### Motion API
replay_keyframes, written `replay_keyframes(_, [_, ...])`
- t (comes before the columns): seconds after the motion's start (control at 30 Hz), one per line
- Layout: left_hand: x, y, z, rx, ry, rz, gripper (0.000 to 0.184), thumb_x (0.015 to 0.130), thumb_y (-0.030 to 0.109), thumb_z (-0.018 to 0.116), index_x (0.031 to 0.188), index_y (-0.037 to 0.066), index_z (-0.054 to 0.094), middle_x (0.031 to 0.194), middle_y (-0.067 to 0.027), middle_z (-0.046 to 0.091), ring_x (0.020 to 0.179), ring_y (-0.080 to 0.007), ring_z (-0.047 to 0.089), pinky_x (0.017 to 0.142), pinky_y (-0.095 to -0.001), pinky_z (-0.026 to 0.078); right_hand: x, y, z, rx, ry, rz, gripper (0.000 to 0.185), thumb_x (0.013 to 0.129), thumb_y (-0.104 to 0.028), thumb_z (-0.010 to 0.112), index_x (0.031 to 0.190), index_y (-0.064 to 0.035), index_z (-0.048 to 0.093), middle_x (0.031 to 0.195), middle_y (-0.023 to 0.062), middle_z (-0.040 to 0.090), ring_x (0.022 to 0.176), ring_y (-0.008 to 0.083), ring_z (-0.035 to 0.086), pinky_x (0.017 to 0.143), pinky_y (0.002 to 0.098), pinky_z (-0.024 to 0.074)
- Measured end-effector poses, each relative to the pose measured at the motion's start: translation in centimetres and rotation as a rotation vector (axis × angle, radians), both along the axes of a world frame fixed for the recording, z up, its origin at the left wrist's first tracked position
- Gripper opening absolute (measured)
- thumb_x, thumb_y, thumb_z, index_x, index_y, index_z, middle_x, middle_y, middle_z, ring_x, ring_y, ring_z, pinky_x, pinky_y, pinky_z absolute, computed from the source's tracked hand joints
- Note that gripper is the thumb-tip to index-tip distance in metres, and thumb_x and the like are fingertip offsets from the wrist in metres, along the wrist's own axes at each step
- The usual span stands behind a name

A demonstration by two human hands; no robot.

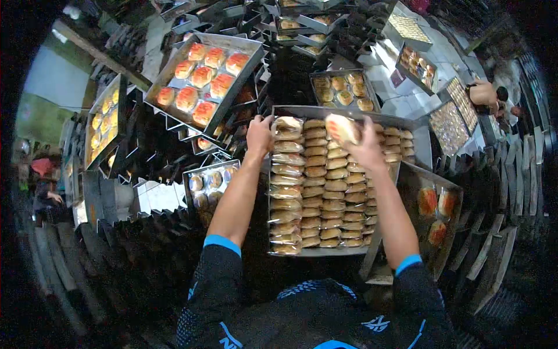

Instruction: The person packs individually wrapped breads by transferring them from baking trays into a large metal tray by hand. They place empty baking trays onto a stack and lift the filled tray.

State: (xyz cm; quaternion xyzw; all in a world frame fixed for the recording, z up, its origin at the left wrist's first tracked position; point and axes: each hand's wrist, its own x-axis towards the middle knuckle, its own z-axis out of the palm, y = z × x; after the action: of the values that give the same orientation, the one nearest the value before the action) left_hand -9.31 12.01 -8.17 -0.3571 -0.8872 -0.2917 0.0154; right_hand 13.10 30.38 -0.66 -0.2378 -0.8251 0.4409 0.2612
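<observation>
A large metal tray (344, 252) in front of me holds tight rows of golden-brown buns (333, 198) standing on edge. Clear, shiny wrapping shows on the leftmost row (286, 192). My left hand (260, 138) is closed on the tray's left rim near its far corner. In my right hand (368, 148), above the far part of the rows, is a bun (342, 129) with a reddish patch on top. It is slightly blurred, and my fingers hide its right side.
Trays of red-topped buns (201, 76) and yellow buns (104, 128) stand left. Beyond is another bun tray (343, 90); a tray at right (459, 203) holds three red-topped buns. Slatted racks surround me. A person (487, 96) is at far right, another (46, 186) at far left.
</observation>
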Motion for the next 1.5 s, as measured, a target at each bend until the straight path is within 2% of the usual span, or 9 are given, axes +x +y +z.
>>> replay_keyframes(0.13, [-0.1, -0.5, -0.5, 0.105, 0.019, -0.072, 0.016, 0.076, 0.015, 0.06, 0.089, 0.006, 0.064, 0.085, -0.0153, 0.056, 0.084, -0.0324, 0.054, 0.075, -0.039, 0.046, -9.0, -2.3, 0.6, 0.312, -0.206, 0.146, 0.046, 0.068, -0.004, 0.06, 0.11, -0.0016, 0.044, 0.101, 0.0241, 0.056, 0.088, 0.0398, 0.057, 0.078, 0.0424, 0.0476])
replay_keyframes(0.33, [1.3, -1.6, 0.3, 0.11, 0.032, -0.066, 0.025, 0.078, 0.017, 0.057, 0.099, 0.003, 0.057, 0.099, -0.0149, 0.054, 0.092, -0.0321, 0.05, 0.08, -0.0408, 0.042, -13.4, -1.8, -5.3, 0.414, -0.323, 0.412, 0.061, 0.067, 0.0, 0.052, 0.125, -0.0116, 0.043, 0.109, 0.0215, 0.05, 0.1, 0.0375, 0.052, 0.089, 0.0406, 0.0426])
replay_keyframes(0.5, [3.1, 0.6, 2.2, -0.057, 0.186, -0.251, 0.061, 0.087, 0.039, 0.041, 0.136, 0.005, 0.028, 0.144, -0.014, 0.02, 0.135, -0.0314, 0.011, 0.106, -0.051, 0.006, -11.4, -2.8, -9.7, -0.654, 0.125, -0.053, 0.053, 0.083, -0.022, 0.046, 0.131, -0.0014, 0.036, 0.134, 0.0154, 0.038, 0.123, 0.0223, 0.036, 0.102, 0.0324, 0.0267])
replay_keyframes(0.67, [4.2, 1.2, -0.1, -0.184, 0.256, -0.29, 0.066, 0.087, 0.043, 0.035, 0.137, 0.001, 0.024, 0.144, -0.0165, 0.017, 0.135, -0.0347, 0.007, 0.104, -0.0569, -0.001, -12.9, -6.4, -12.5, -0.787, 0.287, -0.164, 0.068, 0.091, -0.05, 0.032, 0.131, 0.0051, 0.033, 0.134, 0.0136, 0.038, 0.127, 0.0215, 0.029, 0.106, 0.0331, 0.0182])
replay_keyframes(0.83, [11.3, -3.3, 2.9, -0.162, 0.118, -0.315, 0.07, 0.085, 0.046, 0.04, 0.137, 0.001, 0.023, 0.145, -0.02, 0.013, 0.134, -0.0406, 0.004, 0.103, -0.058, 0.0, -14.4, -5.3, -14.5, -1.681, 0.557, 0.313, 0.069, 0.085, -0.062, 0.034, 0.115, -0.0014, 0.051, 0.106, 0.0125, 0.058, 0.087, 0.0221, 0.06, 0.079, 0.0354, 0.0494])
replay_keyframes(1.03, [13.7, -5.0, -2.6, -0.535, 0.229, -0.261, 0.077, 0.083, 0.06, 0.034, 0.141, 0.014, 0.015, 0.147, -0.014, 0.002, 0.135, -0.0339, 0.0, 0.103, -0.0592, -0.002, -9.5, -5.1, -7.4, -0.567, 0.089, -0.113, 0.069, 0.088, -0.054, 0.035, 0.127, 0.002, 0.039, 0.123, 0.018, 0.047, 0.11, 0.0308, 0.047, 0.096, 0.0376, 0.0343])
replay_keyframes(1.2, [20.8, -1.0, 5.3, -0.047, 0.186, -0.103, 0.064, 0.08, 0.035, 0.056, 0.126, -0.006, 0.039, 0.125, -0.0291, 0.039, 0.119, -0.0416, 0.033, 0.103, -0.047, 0.022, 14.3, -1.7, 4.6, 0.423, 0.016, -0.117, 0.046, 0.077, -0.031, 0.06, 0.114, -0.0054, 0.053, 0.114, 0.0225, 0.052, 0.109, 0.0376, 0.048, 0.093, 0.0442, 0.0364])
replay_keyframes(1.37, [38.0, 8.2, 10.7, 0.378, -0.43, -0.496, 0.032, 0.082, 0.016, 0.058, 0.107, -0.004, 0.053, 0.089, -0.0183, 0.059, 0.083, -0.0293, 0.058, 0.078, -0.0349, 0.046, 39.2, 10.3, -1.7, 0.231, -0.375, -0.857, 0.056, 0.076, -0.03, 0.058, 0.118, 0.004, 0.044, 0.11, 0.0244, 0.053, 0.104, 0.0377, 0.05, 0.09, 0.0446, 0.0391])
replay_keyframes(1.5, [49.0, 18.2, 6.0, -0.077, -0.563, -0.18, 0.083, 0.073, 0.047, 0.065, 0.122, -0.011, 0.032, 0.118, -0.0302, 0.042, 0.112, -0.0395, 0.042, 0.092, -0.0415, 0.036, 41.4, 14.1, -3.4, 0.042, -0.632, -0.703, 0.07, 0.076, -0.032, 0.058, 0.129, 0.0042, 0.031, 0.12, 0.0274, 0.045, 0.113, 0.0398, 0.044, 0.097, 0.0415, 0.034])
